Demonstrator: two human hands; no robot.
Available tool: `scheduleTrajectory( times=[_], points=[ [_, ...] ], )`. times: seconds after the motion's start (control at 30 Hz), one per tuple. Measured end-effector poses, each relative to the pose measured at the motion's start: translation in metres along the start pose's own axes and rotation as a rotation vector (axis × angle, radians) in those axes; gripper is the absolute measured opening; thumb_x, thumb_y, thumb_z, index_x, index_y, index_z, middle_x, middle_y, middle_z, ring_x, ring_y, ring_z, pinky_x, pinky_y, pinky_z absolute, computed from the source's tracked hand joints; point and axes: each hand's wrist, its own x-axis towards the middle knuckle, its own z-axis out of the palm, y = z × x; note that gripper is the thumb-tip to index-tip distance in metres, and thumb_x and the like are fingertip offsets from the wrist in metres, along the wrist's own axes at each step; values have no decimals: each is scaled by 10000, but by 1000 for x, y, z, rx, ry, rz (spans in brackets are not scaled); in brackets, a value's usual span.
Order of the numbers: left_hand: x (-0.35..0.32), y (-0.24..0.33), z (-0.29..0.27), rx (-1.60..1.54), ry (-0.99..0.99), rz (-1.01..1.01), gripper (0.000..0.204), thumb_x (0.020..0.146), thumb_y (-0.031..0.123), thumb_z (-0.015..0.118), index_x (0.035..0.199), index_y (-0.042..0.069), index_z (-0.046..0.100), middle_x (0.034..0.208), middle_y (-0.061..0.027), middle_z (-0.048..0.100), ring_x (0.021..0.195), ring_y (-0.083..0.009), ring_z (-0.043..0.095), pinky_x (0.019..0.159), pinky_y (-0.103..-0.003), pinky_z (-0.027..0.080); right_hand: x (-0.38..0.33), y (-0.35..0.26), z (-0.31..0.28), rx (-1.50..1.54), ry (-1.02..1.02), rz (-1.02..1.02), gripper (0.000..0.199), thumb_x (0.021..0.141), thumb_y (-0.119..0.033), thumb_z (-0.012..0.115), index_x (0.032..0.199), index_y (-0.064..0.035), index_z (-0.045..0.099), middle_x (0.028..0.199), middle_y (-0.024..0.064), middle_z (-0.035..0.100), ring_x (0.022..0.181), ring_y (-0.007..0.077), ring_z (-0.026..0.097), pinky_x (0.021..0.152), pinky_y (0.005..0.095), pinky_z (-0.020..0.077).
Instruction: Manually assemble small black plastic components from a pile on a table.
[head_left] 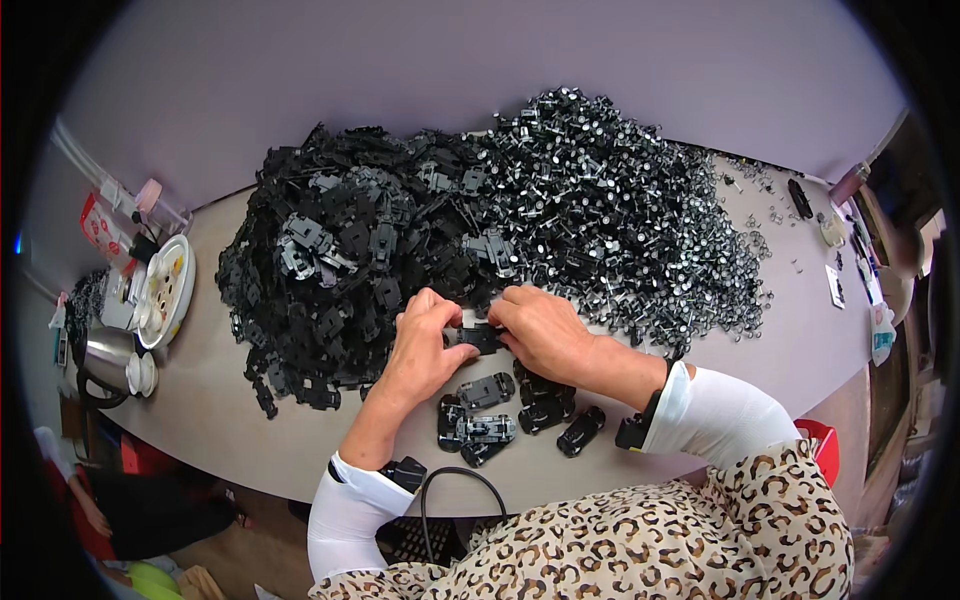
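Between my two hands, in front of the piles, is a black toy car chassis (481, 339). My left hand (425, 345) grips its left end, thumb toward me and fingers curled above. My right hand (545, 332) pinches the right end, its fingertips partly hiding the piece. Just below, several small toy car bases with wheels lie loosely together, among them a dark grey one (486, 390), a silvery one (485, 429) and a black one (581, 432) set apart to the right.
A large heap of black plastic chassis plates (330, 290) rises at the left. Beside it spreads a heap of wheel axles (620, 220). Farther left stand a white tray (186, 290) and a metal kettle (108, 357). A cable (462, 470) loops at the table's front edge.
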Motion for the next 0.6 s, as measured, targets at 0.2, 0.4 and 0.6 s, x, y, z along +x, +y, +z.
scheduleTrajectory(
  times=[0.2,0.4,0.6],
  points=[
    [2,8,-1,-269,37,1,284,638,-9,716,884,-19,575,790,-61,577,702,-159,582,623,-294,455,1,6,-4,372,35,62,109,742,-55,668,826,-12,612,854,140,616,883,338,580,755,431,474],
    [-2,17,-5,-1246,84,-111,294,782,-86,646,1060,-40,563,945,-74,609,761,-137,611,678,-254,525,17,8,-17,855,98,158,83,781,23,655,857,33,624,772,71,660,724,107,612,657,252,502],
    [-2,9,0,-1395,16,-63,333,772,-59,674,1094,-39,591,1062,-56,549,800,-120,596,741,-265,546,26,-9,-46,773,-54,208,75,797,-21,673,844,31,647,750,57,657,716,97,615,647,252,501]
  ],
)
